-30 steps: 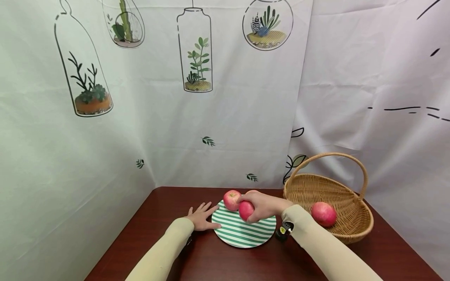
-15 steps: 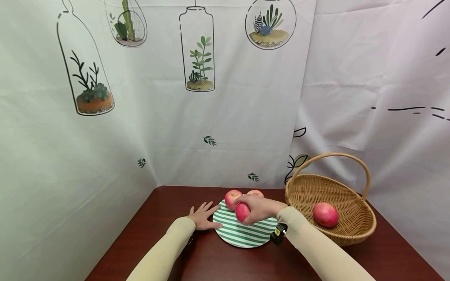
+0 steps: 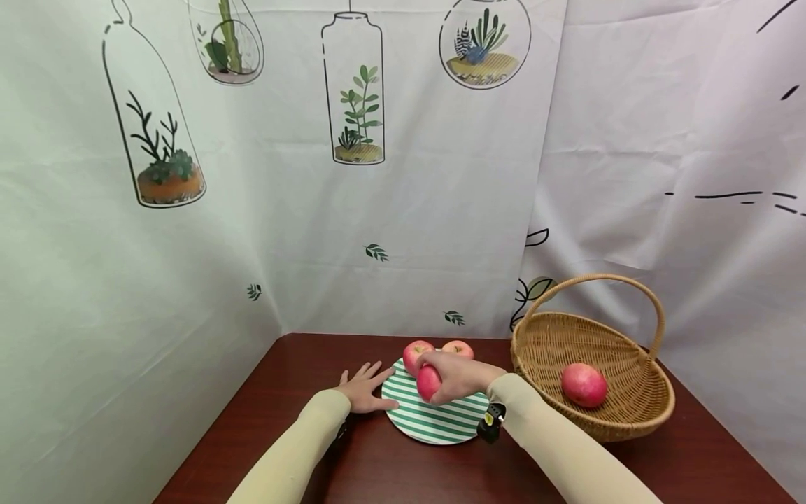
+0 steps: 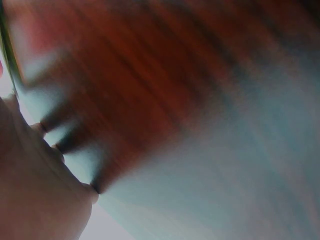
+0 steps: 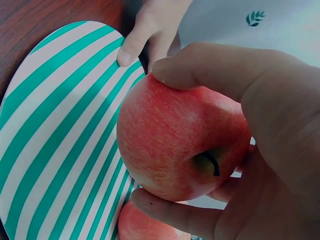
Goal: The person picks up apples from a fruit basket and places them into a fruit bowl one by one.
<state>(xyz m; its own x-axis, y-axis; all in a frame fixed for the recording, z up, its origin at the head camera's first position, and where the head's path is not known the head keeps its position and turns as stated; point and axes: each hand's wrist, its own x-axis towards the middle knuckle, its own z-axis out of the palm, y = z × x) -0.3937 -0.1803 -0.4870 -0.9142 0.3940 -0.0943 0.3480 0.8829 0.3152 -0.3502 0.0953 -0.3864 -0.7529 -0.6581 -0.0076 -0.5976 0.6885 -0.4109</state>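
right hand [image 3: 462, 376]: fingers clamped on apple [image 5: 167, 135] | stem [image 5: 214, 162] faces right-wrist view | long axis unclear | left hand [image 3: 362, 393]: fingers apart

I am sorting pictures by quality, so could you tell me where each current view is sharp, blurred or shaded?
Head view: basket sharp, in soft light; left wrist view: table heavily blurred, pale sheen at lower right; right wrist view: held apple clear, partly shaded.

- The left hand [image 4: 40, 185] is occupying the lower left, its fingertips touching the glossy worktop [image 4: 140, 90].
- Blurred reflections are covering this surface.
- At the left edge, a thin green rim [image 4: 6, 50] is showing.
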